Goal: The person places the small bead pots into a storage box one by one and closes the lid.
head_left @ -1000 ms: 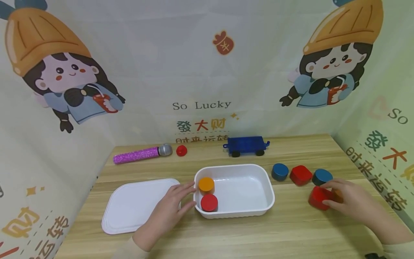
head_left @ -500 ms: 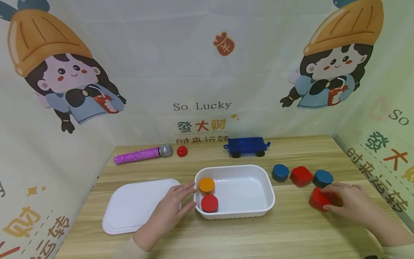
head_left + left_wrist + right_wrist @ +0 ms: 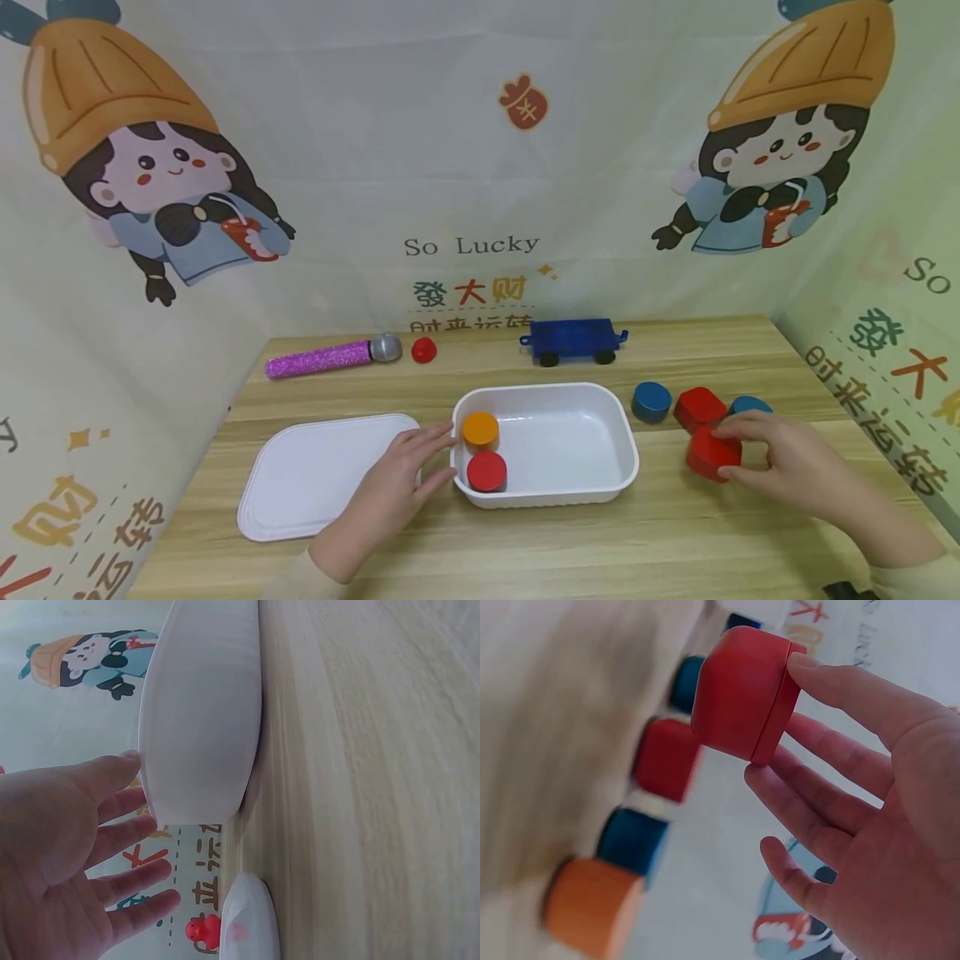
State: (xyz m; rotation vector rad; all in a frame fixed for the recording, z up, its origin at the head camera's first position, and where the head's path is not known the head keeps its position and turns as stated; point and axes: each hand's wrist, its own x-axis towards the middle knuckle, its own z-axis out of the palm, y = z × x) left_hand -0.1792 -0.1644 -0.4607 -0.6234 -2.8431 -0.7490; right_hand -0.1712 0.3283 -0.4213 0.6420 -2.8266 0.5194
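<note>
My right hand (image 3: pixel 795 467) pinches a small red tin with rounded corners (image 3: pixel 707 455) between thumb and fingers. The right wrist view has this red tin (image 3: pixel 739 694) above the table, its lid seam facing the palm. At the left end of a white rectangular box (image 3: pixel 573 442), my left hand (image 3: pixel 390 479) rests its fingertips against the rim, fingers extended. Inside that box are an orange round tin (image 3: pixel 480 429) and a red round tin (image 3: pixel 487 472). The left wrist view puts the thumb and fingertips right at the rim of the white box (image 3: pixel 202 712).
A white lid (image 3: pixel 322 471) lies left of the box. On the right stand a blue tin (image 3: pixel 651 402), another red tin (image 3: pixel 697 407), a second blue tin (image 3: pixel 750 404) and an orange tin (image 3: pixel 592 904). Behind are a microphone (image 3: pixel 333 358), a red duck (image 3: pixel 423 350) and a blue wagon (image 3: pixel 573 340).
My right hand has lifted the red tin and carried it left, now overlapping the other red tin in the head view. The left hand stays at the box rim.
</note>
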